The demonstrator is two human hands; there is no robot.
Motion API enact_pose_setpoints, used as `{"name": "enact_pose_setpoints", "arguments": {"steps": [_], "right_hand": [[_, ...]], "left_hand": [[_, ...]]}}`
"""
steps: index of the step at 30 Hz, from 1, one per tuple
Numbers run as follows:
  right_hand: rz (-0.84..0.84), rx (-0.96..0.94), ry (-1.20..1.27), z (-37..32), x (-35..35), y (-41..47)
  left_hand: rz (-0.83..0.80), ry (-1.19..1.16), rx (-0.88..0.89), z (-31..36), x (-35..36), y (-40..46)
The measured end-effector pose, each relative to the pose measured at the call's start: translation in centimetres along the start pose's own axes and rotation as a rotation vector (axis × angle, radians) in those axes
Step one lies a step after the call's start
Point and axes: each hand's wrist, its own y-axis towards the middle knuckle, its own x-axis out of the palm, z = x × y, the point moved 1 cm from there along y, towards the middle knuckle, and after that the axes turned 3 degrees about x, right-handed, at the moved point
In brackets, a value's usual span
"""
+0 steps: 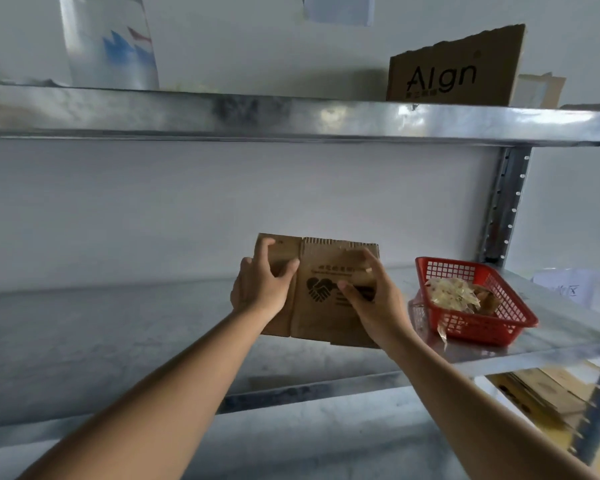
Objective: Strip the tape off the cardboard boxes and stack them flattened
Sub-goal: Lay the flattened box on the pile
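Cardboard box (321, 292), flattened, long axis upright, held in both hands' (262, 289) (371, 299) curled grip.

box (454, 69), right end of top shelf (291, 116): "algn" in black, small unreadable line beneath. held cardboard (321, 289): handshake-heart sign, print above it unreadable.

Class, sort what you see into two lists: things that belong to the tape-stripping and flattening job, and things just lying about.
Job: flattened box, left hand, right hand, cardboard stack on the lower shelf.
Lying about: red basket, Algn cardboard, plastic roll.
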Motion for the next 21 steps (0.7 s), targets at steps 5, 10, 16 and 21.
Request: {"name": "enact_pose_setpoints", "arguments": {"steps": [5, 10, 16, 21], "right_hand": [[0.103, 0.0, -0.071, 0.1, -2.8, -2.2], [0.186, 0.055, -0.101, 1.6, -6.2, -6.1], [0.252, 0.1, -0.125, 3.7, -11.6, -11.5], [0.298, 0.154, -0.111, 6.2, -16.8, -16.0]], "left_hand": [[-0.129, 0.123, 0.218, 0.2, 0.8, -3.1], [-0.203, 0.262, 0.425, 1.7, 2.0, -5.8], [-0.294, 0.275, 0.629, 4.0, 4.4, -9.8], [-0.336, 0.221, 0.743, 7.5, 7.1, -14.4]]}}
